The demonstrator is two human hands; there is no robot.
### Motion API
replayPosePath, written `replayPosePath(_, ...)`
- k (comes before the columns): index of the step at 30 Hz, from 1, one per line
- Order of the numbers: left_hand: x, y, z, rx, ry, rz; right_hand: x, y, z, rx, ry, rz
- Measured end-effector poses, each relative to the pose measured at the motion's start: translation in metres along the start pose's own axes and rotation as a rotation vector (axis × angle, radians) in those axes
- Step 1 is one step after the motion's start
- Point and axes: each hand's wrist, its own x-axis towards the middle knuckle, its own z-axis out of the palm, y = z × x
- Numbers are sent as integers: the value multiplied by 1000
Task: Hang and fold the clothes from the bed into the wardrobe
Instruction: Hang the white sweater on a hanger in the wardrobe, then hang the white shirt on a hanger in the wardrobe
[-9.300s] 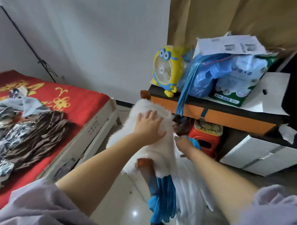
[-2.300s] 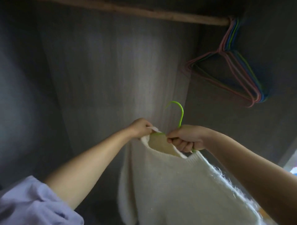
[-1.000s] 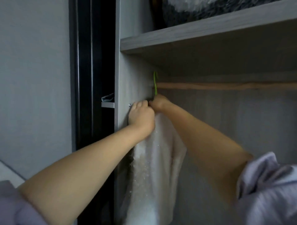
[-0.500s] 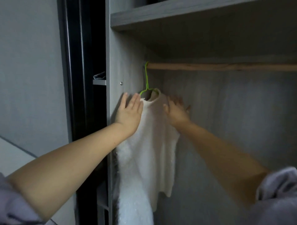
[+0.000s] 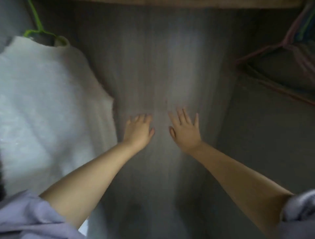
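A fluffy white sweater (image 5: 49, 105) hangs on a green hanger (image 5: 38, 25) at the left side of the wardrobe. My left hand (image 5: 139, 130) is just right of the sweater's edge, apart from it, fingers relaxed and holding nothing. My right hand (image 5: 185, 129) is beside it with fingers spread, also holding nothing. Both hands are stretched out in front of the grey back panel (image 5: 162, 68).
A bunch of bare hangers (image 5: 293, 44), pink, green and blue, hangs at the upper right. The wooden rail (image 5: 187, 1) runs along the top edge. The wardrobe's right side wall (image 5: 265, 145) is close to my right arm.
Both hands have let go of the sweater and moved right and down, away from it. The view has swung right into the wardrobe, so the sweater now hangs at the left.
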Motion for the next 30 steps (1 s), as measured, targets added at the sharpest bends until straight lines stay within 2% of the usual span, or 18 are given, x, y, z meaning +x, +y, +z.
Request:
replayPosePath(6, -33, 86, 65, -218, -179, 278, -136, 47, 26, -136, -150, 320)
replayPosePath(13, -124, 176, 87, -345, -284, 752, -303, 16, 15, -130, -263, 824)
replayPosePath(21, -263, 277, 34, -540, -422, 1219, -502, -50, -51, -213, -340, 1343)
replayPosePath(30, -466, 368, -70, -638, -409, 1645, -703, -161, -139, -286, -263, 1768)
